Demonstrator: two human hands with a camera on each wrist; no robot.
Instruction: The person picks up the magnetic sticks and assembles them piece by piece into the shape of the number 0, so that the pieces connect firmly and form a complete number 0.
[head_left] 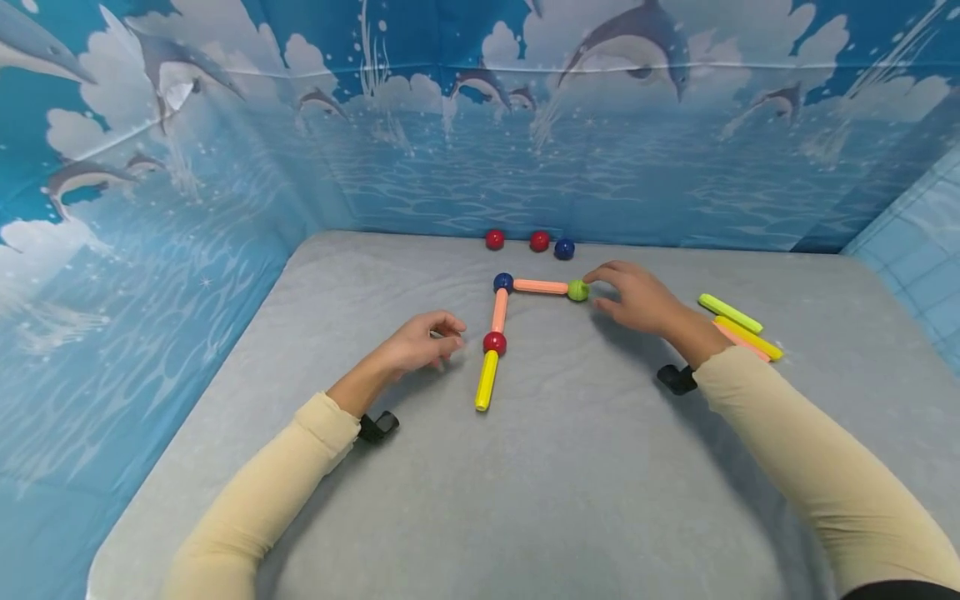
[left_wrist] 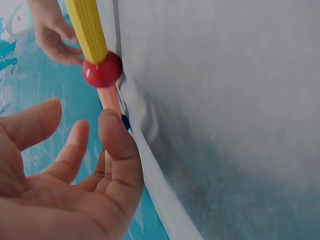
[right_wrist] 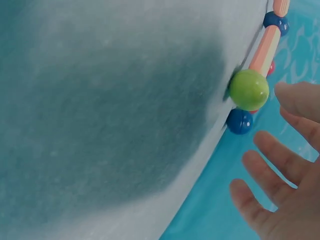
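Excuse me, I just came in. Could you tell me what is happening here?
On a gray table, these are joined in a bent line: yellow rod, red ball, pink rod, blue ball, second pink rod, green ball. A person's left hand is beside the red ball, the right hand close to the green ball; neither seems to grip anything. Separately, two more red balls and another blue ball sit near the far edge, and three rods lie to the right.
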